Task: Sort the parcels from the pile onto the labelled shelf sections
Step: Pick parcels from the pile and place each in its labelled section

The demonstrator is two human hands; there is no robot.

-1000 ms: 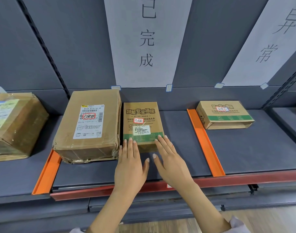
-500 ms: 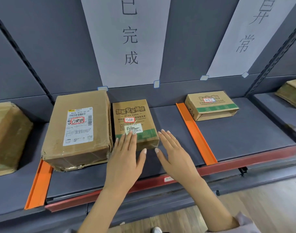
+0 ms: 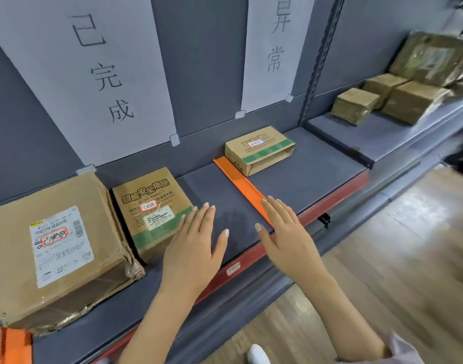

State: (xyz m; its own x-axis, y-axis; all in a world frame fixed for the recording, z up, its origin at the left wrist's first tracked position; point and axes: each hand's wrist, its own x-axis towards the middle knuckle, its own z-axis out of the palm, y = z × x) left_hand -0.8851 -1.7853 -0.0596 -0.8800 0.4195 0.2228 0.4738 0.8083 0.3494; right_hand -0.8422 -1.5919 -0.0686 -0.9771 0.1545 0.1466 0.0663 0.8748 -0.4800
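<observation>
A flat brown box with green stripe (image 3: 149,206) lies on the grey shelf (image 3: 220,200) under the middle paper sign (image 3: 93,74), next to a large taped parcel (image 3: 59,248). My left hand (image 3: 196,245) hovers flat with straight fingers just right of the flat box, holding nothing. My right hand (image 3: 285,232) is open above the shelf's front edge, over the near end of the orange divider (image 3: 241,185). Another small green-striped box (image 3: 259,149) sits beyond the divider under the second sign (image 3: 275,48). A pile of taped parcels (image 3: 398,95) lies far right.
The shelf front has a red rail (image 3: 330,198). A black upright post (image 3: 319,61) separates the right bay holding the pile. Wooden floor (image 3: 383,271) lies below on the right. A second orange divider (image 3: 15,345) shows at the lower left.
Both hands have drawn back off the flat box and shifted right. The view has swung right, bringing the parcel pile on the right bay into sight.
</observation>
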